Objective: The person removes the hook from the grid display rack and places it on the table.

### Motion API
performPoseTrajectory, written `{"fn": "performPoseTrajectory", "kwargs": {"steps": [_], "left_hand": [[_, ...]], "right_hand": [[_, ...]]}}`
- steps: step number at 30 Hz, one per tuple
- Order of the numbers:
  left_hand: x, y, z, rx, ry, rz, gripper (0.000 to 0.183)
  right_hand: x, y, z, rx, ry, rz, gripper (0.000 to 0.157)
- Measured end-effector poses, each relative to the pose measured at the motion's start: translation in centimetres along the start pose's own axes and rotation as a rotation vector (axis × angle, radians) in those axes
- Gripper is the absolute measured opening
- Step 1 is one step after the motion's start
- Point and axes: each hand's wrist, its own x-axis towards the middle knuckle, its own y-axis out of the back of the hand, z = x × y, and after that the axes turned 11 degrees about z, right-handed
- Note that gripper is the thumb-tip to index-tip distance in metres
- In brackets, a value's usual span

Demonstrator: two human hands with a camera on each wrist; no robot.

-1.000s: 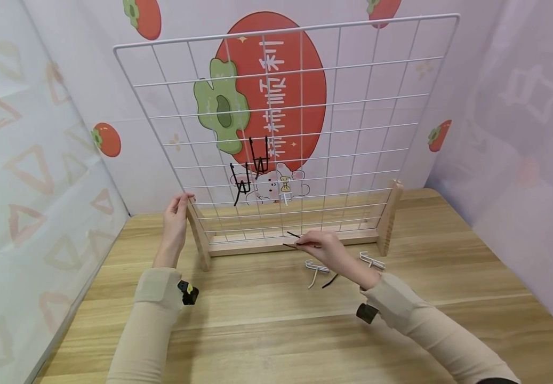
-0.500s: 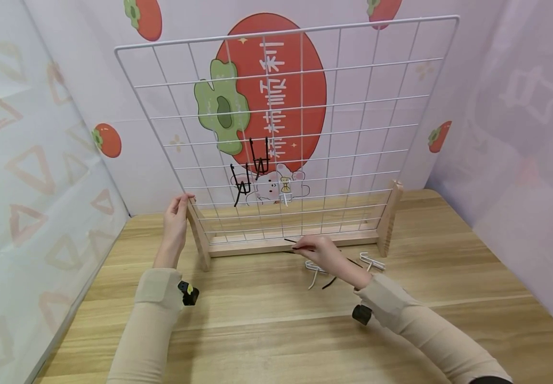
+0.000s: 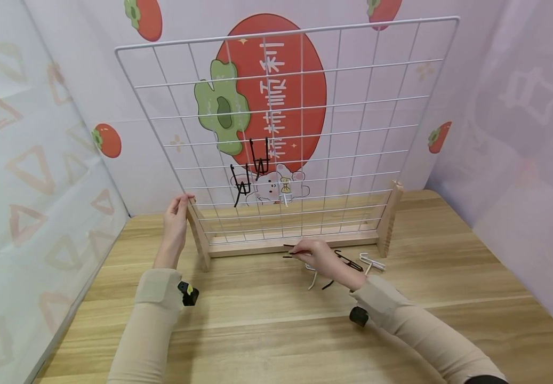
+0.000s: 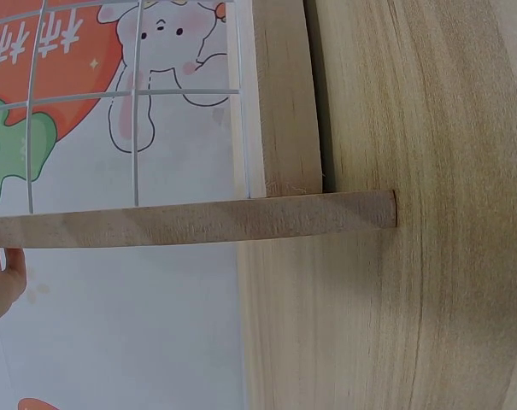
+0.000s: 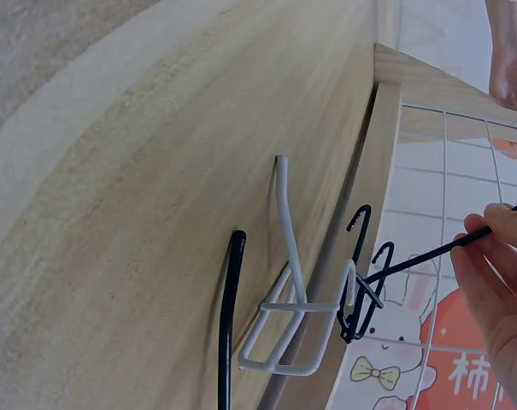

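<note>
My left hand (image 3: 175,224) grips the upper end of the left wooden leg (image 3: 198,234) of a stand that carries a white wire grid (image 3: 302,106). In the left wrist view its fingertips (image 4: 15,265) touch the leg's side. My right hand (image 3: 321,258) pinches the stem of a black wire hook (image 5: 433,254) low in front of the grid, with its two bent prongs pointing left. Two black hooks, a lower one (image 3: 242,186) and a higher one (image 3: 261,165), hang on the grid, plus a white hook (image 3: 285,198).
Under and beside the right hand lie a white hook (image 3: 313,280), partly hidden, a black hook (image 3: 351,263) and another white hook (image 3: 373,264). The stand's wooden base bar (image 3: 252,249) runs along the wooden table (image 3: 257,330). A patterned cloth backdrop is behind.
My right hand has moved down and slightly left with the black hook, whose prongs have lowered below the base bar's top. The loose black hook shows more. The left hand has stayed put.
</note>
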Motion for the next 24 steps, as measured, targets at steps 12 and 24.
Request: {"fn": "performPoseTrajectory", "kwargs": {"steps": [12,24], "left_hand": [[0.01,0.00,-0.05,0.007,0.000,-0.004,0.015],[-0.03,0.01,-0.02,0.013,-0.005,-0.002,0.015]], "right_hand": [[-0.26,-0.35,-0.07,-0.062,-0.028,-0.052,0.010],[-0.36,-0.65,-0.38,-0.055,-0.093,-0.161,0.009]]}}
